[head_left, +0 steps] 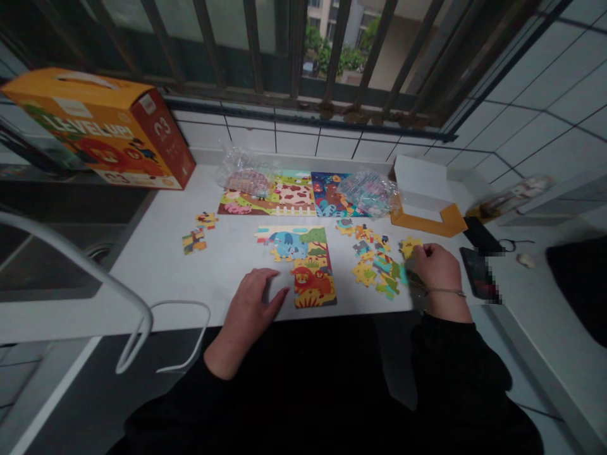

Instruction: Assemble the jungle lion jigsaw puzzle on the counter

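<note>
A partly joined jigsaw puzzle (pixel 315 281) with a lion and a blue elephant lies near the front edge of the white counter. My left hand (pixel 255 308) rests just left of it, thumb and fingers apart, holding nothing. To the right, my right hand (pixel 437 268) pinches a yellow puzzle piece (pixel 408 246) at its right edge. Beside that hand is a pile of loose puzzle pieces (pixel 377 262) in yellow, green and grey. Two more loose pieces (pixel 194 241) lie at the left of the counter.
Behind the puzzle are a farm picture (pixel 294 196) and a dark blue picture (pixel 325 193), with clear plastic bags (pixel 367 189) on them. An orange box (pixel 109 133) stands at back left, an open box (pixel 427 218) at right. A phone (pixel 477 272) and a white curved tube (pixel 95 259) flank the area.
</note>
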Tool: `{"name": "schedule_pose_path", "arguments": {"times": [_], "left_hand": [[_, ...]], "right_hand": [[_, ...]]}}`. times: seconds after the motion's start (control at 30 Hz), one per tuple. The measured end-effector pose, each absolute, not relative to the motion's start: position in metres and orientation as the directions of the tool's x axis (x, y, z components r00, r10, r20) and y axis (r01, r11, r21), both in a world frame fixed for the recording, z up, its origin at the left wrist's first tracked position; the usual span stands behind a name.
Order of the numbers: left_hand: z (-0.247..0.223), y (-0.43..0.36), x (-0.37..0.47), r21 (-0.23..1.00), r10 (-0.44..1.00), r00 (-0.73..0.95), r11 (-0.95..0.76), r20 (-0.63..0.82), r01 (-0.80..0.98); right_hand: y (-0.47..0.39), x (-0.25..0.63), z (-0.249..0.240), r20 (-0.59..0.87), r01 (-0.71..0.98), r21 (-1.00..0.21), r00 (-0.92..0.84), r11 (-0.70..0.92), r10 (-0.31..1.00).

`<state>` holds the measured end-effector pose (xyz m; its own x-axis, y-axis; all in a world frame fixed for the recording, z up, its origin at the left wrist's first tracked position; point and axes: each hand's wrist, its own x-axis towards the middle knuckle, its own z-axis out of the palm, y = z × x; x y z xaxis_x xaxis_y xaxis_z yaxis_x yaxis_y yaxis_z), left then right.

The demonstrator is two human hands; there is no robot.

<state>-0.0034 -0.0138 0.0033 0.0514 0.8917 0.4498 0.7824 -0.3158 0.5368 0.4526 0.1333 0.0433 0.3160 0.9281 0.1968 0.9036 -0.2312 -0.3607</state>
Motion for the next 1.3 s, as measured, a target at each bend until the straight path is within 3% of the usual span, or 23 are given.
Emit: {"name": "schedule_pose_path", "arguments": {"times": [0.1, 0.27, 0.43, 0.57, 0.73, 0.97, 1.13, 1.3], "left_hand": [[0.002, -0.013, -0.005, 0.525, 0.891, 0.113, -0.358, 0.44, 0.772], [0.0, -0.009, -0.002, 0.529, 0.888, 0.21, -0.419, 0.41, 0.738], [-0.004, 0.0, -0.008, 0.527, 0.867, 0.261, -0.47, 0.424, 0.708], [-0.007, 0.01, -0.017, 0.515, 0.862, 0.279, -0.482, 0.422, 0.709], [-0.003, 0.014, -0.025, 0.489, 0.861, 0.314, -0.49, 0.4, 0.721], [-0.001, 0.01, -0.033, 0.473, 0.872, 0.304, -0.468, 0.383, 0.746], [-0.003, 0.012, -0.032, 0.452, 0.87, 0.309, -0.469, 0.383, 0.759], [-0.004, 0.012, -0.029, 0.436, 0.867, 0.311, -0.47, 0.389, 0.768]], "right_hand": [[0.117, 0.413, 0.054, 0.269, 0.859, -0.501, 0.275, -0.11, 0.923], [0.086, 0.295, 0.045, -0.021, 0.526, -0.851, -0.06, 0.014, 0.998], [0.064, 0.21, 0.019, -0.117, 0.381, -0.925, -0.253, -0.012, 0.96], [0.063, 0.194, 0.016, -0.075, 0.439, -0.896, -0.299, 0.068, 0.951], [0.062, 0.196, 0.024, 0.084, 0.607, -0.728, -0.383, 0.319, 0.92], [0.053, 0.202, 0.017, 0.223, 0.625, -0.564, -0.514, 0.539, 0.829], [0.048, 0.203, 0.013, 0.267, 0.667, -0.441, -0.541, 0.6, 0.798], [0.046, 0.205, 0.014, 0.286, 0.678, -0.412, -0.538, 0.608, 0.793]]}}
